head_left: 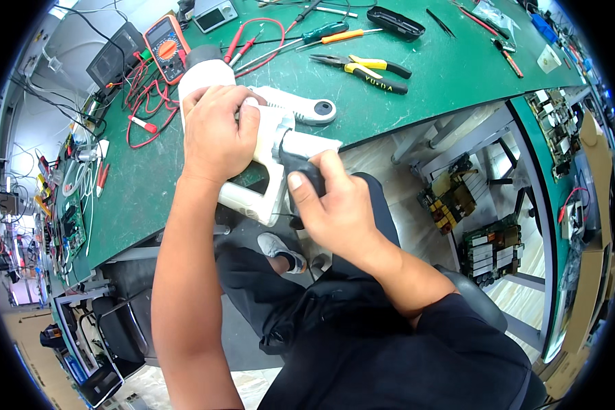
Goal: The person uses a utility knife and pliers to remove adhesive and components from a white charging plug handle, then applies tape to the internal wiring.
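Note:
A white plastic device [266,205] with a dark cylindrical top lies at the front edge of the green bench, partly hidden by my hands. My left hand [219,130] is wrapped over its upper white body, thumb curled beside the fingers. My right hand [335,205] grips a black part [290,164] on the device's right side, just below a white rectangular section. A white elongated piece with a dark oval hole [301,106] shows just behind my left hand; whether it is attached, I cannot tell.
On the green bench [458,102] lie yellow-black pliers [383,73], screwdrivers [324,31], an orange multimeter [165,48] with red leads and a black case [395,22]. Circuit boards [451,195] sit lower right, a black chair [119,328] lower left. Wires and boards crowd the far left.

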Demonstrator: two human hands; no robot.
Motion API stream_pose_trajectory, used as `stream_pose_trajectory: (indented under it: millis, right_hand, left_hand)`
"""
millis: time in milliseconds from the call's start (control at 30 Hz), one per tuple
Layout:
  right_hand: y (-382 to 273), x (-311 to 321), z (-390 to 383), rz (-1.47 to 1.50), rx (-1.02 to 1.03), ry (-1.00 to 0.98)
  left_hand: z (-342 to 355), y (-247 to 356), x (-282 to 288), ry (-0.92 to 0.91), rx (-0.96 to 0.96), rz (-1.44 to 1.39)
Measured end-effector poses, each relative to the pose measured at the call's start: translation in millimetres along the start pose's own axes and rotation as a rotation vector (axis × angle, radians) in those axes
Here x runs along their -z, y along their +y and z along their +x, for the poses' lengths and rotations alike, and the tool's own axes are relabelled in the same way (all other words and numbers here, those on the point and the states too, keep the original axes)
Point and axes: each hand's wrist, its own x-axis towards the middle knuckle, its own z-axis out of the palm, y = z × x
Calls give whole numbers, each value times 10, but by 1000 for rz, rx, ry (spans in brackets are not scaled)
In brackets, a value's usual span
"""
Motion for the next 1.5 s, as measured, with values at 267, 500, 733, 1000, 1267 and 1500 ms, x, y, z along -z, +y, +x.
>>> stream_pose_trajectory:
  millis: [267, 500, 733, 1000, 1267, 1500]
  right_hand:
    - [-236, 202, -64, -339, 307, 80]
    - [-75, 400, 55, -494, 455, -71]
    - [-226, 157, -132, -339, 329, -141]
    - [-244, 155, -77, -342, 363, -263]
    - [-298, 243, -2, -385, 381, -461]
    - [-216, 228, 24, -417, 496, -503]
  left_hand:
    - [-197, 44, 150, 106, -51, -24]
    - [-1312, 1114, 300, 227, 613, -788]
    - [-1271, 1329, -34, 317, 942, -1809]
    - [-1099, 941, 73, 144, 1031, -2091]
    - [-1213, 1074, -36, 277, 999, -1605]
    - [-1471, 1081, 188, 399, 898, -864]
